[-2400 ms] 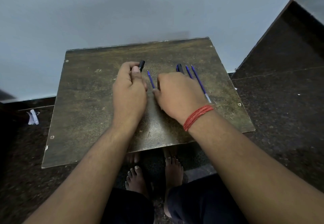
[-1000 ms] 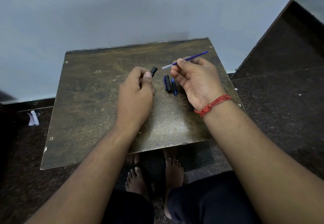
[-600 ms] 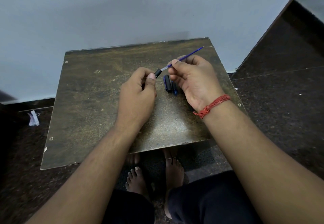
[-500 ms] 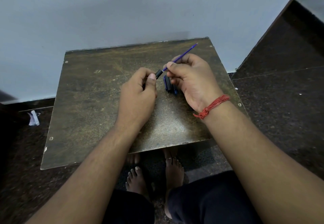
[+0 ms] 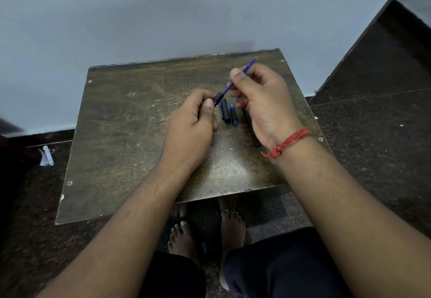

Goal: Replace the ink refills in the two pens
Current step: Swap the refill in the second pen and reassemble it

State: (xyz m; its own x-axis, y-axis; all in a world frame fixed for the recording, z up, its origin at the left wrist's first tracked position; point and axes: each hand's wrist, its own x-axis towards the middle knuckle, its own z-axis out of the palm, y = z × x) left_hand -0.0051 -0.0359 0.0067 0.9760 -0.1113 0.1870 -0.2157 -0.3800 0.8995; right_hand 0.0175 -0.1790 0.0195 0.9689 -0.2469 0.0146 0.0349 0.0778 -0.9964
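Hands: left hand (image 5: 190,125) grips black pen barrel (image 5: 218,98); right hand (image 5: 261,98) pinches blue refill (image 5: 235,81), end entering barrel mouth, above table (image 5: 112,139)
Feel: refill prob. light, thin, bendy; hold near barrel
Loose: caps (image 5: 225,111) on table betw. hands

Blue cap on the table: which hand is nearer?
Right. The right hand pinches the refill directly above and beside the blue cap; the left hand, gripping the pen barrel, sits farther left, past the black cap.

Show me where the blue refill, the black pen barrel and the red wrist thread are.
blue refill (image 5: 248,66): head view, bare shaft near its tip.
black pen barrel (image 5: 217,98): head view, open end.
red wrist thread (image 5: 294,139): head view, middle strands.
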